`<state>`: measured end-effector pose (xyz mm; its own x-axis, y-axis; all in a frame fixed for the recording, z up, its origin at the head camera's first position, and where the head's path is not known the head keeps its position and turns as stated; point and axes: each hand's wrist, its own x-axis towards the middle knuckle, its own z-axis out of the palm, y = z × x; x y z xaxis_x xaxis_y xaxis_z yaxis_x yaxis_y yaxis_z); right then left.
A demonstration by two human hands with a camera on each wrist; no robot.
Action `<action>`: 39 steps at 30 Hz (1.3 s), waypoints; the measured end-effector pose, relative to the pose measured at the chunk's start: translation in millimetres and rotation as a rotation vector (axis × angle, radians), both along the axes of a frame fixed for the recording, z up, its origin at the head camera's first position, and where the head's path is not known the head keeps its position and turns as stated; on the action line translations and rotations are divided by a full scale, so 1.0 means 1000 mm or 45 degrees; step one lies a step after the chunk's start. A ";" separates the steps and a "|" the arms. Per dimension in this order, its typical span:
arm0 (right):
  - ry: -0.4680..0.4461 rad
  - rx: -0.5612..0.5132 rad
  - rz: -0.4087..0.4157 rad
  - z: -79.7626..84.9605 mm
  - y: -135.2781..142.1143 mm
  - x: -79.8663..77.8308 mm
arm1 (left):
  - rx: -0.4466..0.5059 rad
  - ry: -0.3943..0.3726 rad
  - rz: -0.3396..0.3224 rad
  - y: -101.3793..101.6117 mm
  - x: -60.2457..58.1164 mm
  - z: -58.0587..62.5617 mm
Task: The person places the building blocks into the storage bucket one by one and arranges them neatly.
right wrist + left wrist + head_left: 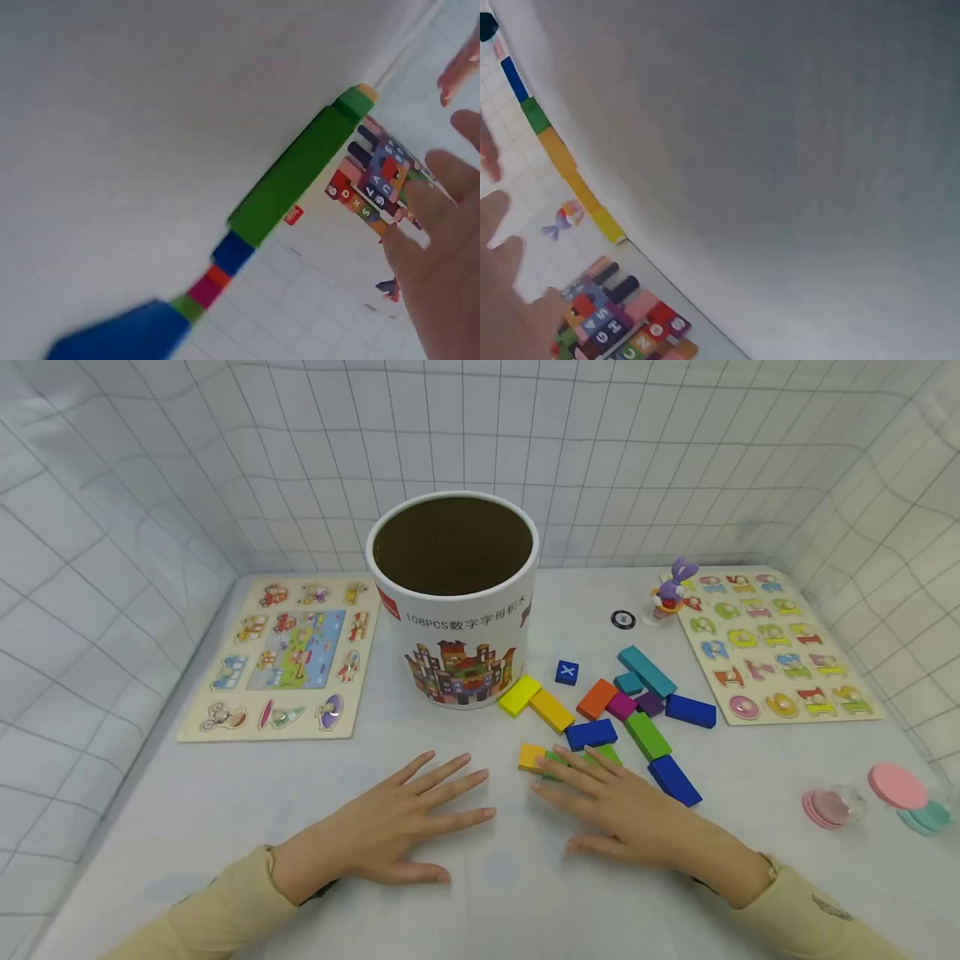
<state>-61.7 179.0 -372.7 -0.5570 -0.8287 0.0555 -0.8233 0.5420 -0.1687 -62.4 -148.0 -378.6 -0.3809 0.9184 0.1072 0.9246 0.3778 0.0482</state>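
My left hand (401, 818) rests on the white table with fingers spread and nothing in its grasp. My right hand (630, 810) lies flat to the right, its fingertips over a green block (555, 763) and a lighter green block (604, 754), partly hiding both. A small orange-yellow block (531, 757) sits by those fingertips. Around them lie a blue block (591, 734), an orange block (597, 698), a long green block (648, 736) and another blue block (675, 780). In the right wrist view, the lighter green block (289, 176) shows beside the spread fingers (442, 232).
A big white bucket (465, 610) printed with a block castle stands behind the blocks. A vehicle puzzle board (217, 681) lies left, a number board (813, 656) right. A purple rabbit figure (671, 593) and a pink round lid (897, 786) are also on the table.
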 end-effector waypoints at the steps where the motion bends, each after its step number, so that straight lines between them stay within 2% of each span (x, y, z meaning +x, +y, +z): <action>1: -0.006 -0.061 -0.042 0.004 0.004 0.000 | 0.004 -0.013 0.018 0.000 0.000 0.002; 3: -0.020 -0.242 -0.152 0.012 0.014 0.001 | 0.054 -0.088 0.070 0.002 0.001 0.010; 5: -0.016 -0.446 -0.287 0.020 0.028 0.004 | 0.191 -0.215 0.128 0.004 0.003 0.023; 7: -0.024 -0.638 -0.439 0.025 0.045 0.006 | 0.409 -0.360 0.180 0.007 0.004 0.042; 9: -0.025 -0.765 -0.597 0.025 0.061 0.009 | 0.683 -0.458 0.196 0.009 0.002 0.064; 11: -0.059 -0.853 -0.740 0.023 0.077 0.011 | 0.915 -0.462 0.226 0.011 -0.003 0.087; 13: -0.093 -0.923 -0.850 0.013 0.093 0.009 | 1.116 -0.427 0.277 0.011 -0.012 0.106; 15: -0.162 -0.998 -0.928 0.003 0.106 0.005 | 1.289 -0.414 0.379 0.010 -0.022 0.121; 18: -0.267 -1.070 -1.024 -0.008 0.118 -0.007 | 1.590 -0.445 0.516 0.009 -0.041 0.134; 20: -0.351 -1.131 -1.032 -0.013 0.122 -0.017 | 1.738 -0.467 0.620 0.009 -0.053 0.138; 22: -0.389 -1.116 -1.037 -0.012 0.120 -0.024 | 1.792 -0.497 0.730 0.009 -0.064 0.138; 23: -0.404 -1.108 -1.040 -0.011 0.118 -0.027 | 1.780 -0.518 0.790 0.009 -0.069 0.136; 26: -0.461 -1.067 -1.040 0.004 0.103 -0.031 | 1.669 -0.607 0.955 0.011 -0.086 0.124; 28: -0.476 -1.016 -1.030 0.018 0.090 -0.034 | 1.625 -0.668 1.009 0.014 -0.096 0.115; 31: -0.511 -0.981 -1.010 0.030 0.078 -0.043 | 1.659 -0.724 1.000 0.020 -0.105 0.105; 35: -0.549 -0.940 -1.024 0.036 0.073 -0.062 | 1.751 -0.736 0.951 0.030 -0.098 0.108; 39: -0.522 -0.871 -1.061 0.034 0.081 -0.085 | 1.752 -0.712 0.959 0.035 -0.093 0.113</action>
<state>-146.4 260.0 -338.6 -0.9973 -0.0616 0.0395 -0.0681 0.5834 -0.8093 -155.7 -113.4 -265.5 -0.9331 -0.1352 0.3332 0.3219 0.0989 0.9416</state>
